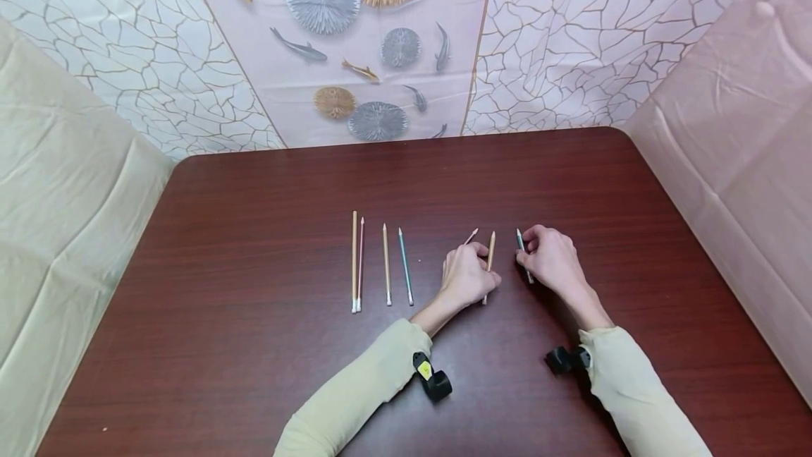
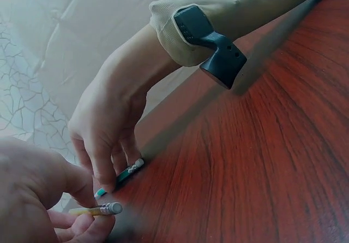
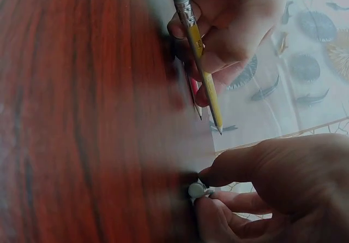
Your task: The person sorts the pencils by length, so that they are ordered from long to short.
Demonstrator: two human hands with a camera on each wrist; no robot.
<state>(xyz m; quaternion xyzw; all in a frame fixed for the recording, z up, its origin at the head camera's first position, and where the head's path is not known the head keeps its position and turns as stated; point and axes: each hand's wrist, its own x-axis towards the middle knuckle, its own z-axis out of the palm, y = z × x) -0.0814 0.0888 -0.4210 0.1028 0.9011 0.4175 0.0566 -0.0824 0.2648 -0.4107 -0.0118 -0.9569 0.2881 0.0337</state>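
My left hand (image 1: pixel 466 275) pinches a yellow pencil (image 1: pixel 491 249) between thumb and fingers, eraser end toward me; in the right wrist view this yellow pencil (image 3: pixel 208 87) is off the table. Beneath that hand lies a red pencil (image 1: pixel 471 235), mostly hidden, with its tip poking out beyond the fingers. To the right, my right hand (image 1: pixel 553 259) holds a teal pencil (image 1: pixel 520 240) by its side, low at the tabletop. The left wrist view shows the white eraser end of the teal pencil (image 2: pixel 129 172) close to the wood.
Left of my hands, a tan pencil (image 1: pixel 354 259) and a dark red pencil (image 1: pixel 361 252) lie side by side. Another tan pencil (image 1: pixel 386 263) and a second teal pencil (image 1: pixel 405 265) lie apart from them. Fabric walls border the dark wooden table (image 1: pixel 241 231).
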